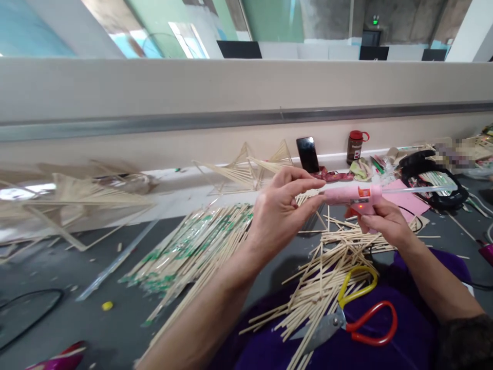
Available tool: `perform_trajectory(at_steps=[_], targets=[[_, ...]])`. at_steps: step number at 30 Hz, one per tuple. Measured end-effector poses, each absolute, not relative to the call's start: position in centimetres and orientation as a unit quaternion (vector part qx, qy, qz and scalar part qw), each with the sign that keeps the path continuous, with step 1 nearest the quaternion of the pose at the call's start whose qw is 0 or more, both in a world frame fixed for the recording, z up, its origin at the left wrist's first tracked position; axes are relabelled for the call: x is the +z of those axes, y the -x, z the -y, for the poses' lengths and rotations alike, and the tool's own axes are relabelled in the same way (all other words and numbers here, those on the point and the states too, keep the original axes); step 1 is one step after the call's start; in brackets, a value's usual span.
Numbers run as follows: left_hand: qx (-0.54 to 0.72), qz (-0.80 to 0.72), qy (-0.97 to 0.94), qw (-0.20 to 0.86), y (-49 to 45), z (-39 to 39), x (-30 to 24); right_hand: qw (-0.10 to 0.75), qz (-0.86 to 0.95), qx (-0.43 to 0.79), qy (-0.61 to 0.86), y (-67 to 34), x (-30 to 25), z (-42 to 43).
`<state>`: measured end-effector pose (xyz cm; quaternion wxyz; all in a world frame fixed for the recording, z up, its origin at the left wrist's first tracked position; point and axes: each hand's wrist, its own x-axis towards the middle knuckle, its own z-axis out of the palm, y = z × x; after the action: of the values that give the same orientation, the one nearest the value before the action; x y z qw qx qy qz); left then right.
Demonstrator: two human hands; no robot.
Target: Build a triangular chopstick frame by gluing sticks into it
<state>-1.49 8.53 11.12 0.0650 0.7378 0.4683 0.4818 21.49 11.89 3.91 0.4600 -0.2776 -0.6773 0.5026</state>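
My right hand (385, 221) is wrapped round the handle of a pink hot glue gun (346, 195), held level above the table with its nozzle toward the left. A small red light glows on its side, and a clear glue stick (418, 189) sticks out of its back end. My left hand (283, 205) is at the nozzle, thumb and index finger closing in a pinch around the tip; what is between them is too small to make out. Below lie many loose thin wooden sticks (327, 277). Scissors (335, 321) with a yellow and a red handle rest on them over purple cloth.
Plastic-wrapped stick bundles (192, 246) lie left of centre. Stick frameworks (246, 169) stand along the wall, with a larger stick structure (77, 200) at left. A phone (307, 154) leans there near a red-lidded bottle (355, 148). A black cable (34, 293) loops at lower left.
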Motion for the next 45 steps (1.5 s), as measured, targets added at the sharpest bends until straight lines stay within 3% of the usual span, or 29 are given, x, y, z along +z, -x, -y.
perform_trajectory(at_steps=[8,17,20,23,28,35,41,45], targets=[[0.460,-0.433,-0.775,0.018,1.9,-8.6,10.2,0.432,0.721,0.468,0.271,-21.2,3.9,-11.5],[0.440,-0.420,-0.778,-0.156,1.4,-8.0,9.6,0.445,0.719,0.448,0.292,-20.5,3.6,-11.0],[0.416,-0.422,-0.788,-0.167,0.8,-7.2,8.5,0.475,0.674,0.473,0.311,-20.4,3.8,-11.2],[0.419,-0.397,-0.812,-0.087,0.1,-6.2,7.0,0.521,0.608,0.516,0.305,-20.3,4.1,-11.9],[0.427,-0.426,-0.781,0.161,-0.2,-6.0,5.4,0.550,0.535,0.580,0.274,-20.5,4.2,-12.7],[0.536,-0.488,-0.526,0.445,0.0,-8.9,5.0,0.543,0.512,0.621,0.238,-20.4,4.5,-12.5],[0.584,-0.435,-0.465,0.504,-2.0,-10.6,5.4,0.531,0.518,0.624,0.245,-20.1,4.3,-12.2],[0.513,-0.413,-0.499,0.563,-2.9,-11.3,5.3,0.527,0.525,0.612,0.269,-20.2,4.7,-12.2]])
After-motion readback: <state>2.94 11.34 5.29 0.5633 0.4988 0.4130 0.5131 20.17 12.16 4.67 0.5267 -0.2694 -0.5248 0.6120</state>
